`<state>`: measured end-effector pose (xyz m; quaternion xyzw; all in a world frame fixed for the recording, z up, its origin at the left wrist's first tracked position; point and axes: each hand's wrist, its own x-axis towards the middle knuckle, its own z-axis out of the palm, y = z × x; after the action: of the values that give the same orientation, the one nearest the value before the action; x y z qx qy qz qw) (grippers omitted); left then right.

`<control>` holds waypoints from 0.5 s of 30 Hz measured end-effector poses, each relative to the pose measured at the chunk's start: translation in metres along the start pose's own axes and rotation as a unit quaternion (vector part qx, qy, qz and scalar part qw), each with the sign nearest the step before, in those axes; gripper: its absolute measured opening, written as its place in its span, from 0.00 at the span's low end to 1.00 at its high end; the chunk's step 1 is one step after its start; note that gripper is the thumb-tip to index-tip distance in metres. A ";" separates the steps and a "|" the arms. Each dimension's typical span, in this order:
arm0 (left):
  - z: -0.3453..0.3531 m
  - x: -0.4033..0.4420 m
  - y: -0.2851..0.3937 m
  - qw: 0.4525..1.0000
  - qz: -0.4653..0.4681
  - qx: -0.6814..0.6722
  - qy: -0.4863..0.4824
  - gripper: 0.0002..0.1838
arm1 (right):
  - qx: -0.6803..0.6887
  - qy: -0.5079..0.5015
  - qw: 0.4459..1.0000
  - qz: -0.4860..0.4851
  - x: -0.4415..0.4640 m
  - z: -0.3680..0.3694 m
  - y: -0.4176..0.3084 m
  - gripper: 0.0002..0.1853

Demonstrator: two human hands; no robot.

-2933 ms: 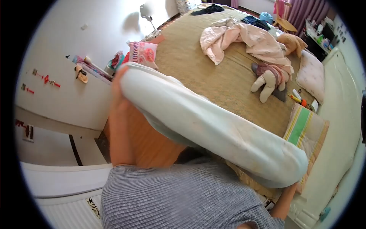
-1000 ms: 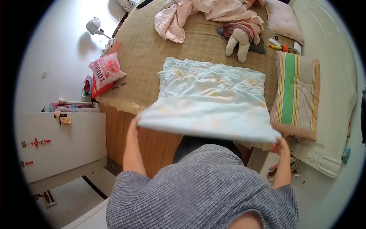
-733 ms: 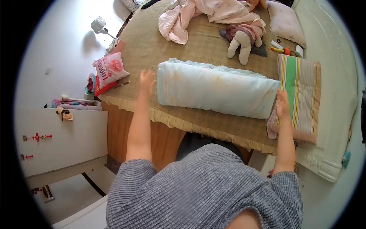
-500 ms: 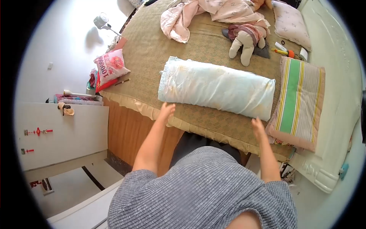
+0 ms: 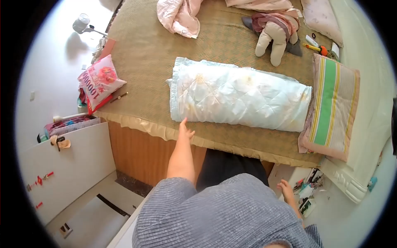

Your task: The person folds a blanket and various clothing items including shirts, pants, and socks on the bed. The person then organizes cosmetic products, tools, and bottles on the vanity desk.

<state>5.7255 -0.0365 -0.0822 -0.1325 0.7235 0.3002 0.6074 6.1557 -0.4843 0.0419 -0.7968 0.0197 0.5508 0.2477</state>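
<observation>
A pale blue quilt, folded into a long bundle, lies across the near part of the bed. My left hand is at the quilt's near left corner with its fingers apart and nothing in them. Whether its fingertips touch the fabric, I cannot tell. Off the bed's near edge, low by my body, my right hand hangs with loosely bent, parted fingers and holds nothing.
A striped pillow lies right of the quilt, close to its end. Beyond are a doll and pink bedding. A pink printed cushion rests at the left edge. Shelves with small items stand low at right.
My right hand has drawn back from the quilt's near right corner to beside my body. My left hand stays by the left corner. The quilt's top looks flatter, and the view has shifted.
</observation>
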 end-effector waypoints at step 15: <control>0.191 -0.186 -0.061 0.759 0.496 0.325 -0.268 0.25 | -0.090 -0.029 0.994 -0.048 -0.050 0.072 -0.016 0.22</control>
<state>5.9543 -0.0026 0.0641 0.5359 0.5496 0.3299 0.5495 6.0783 -0.4525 0.0730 -0.7997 -0.0753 0.5602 0.2022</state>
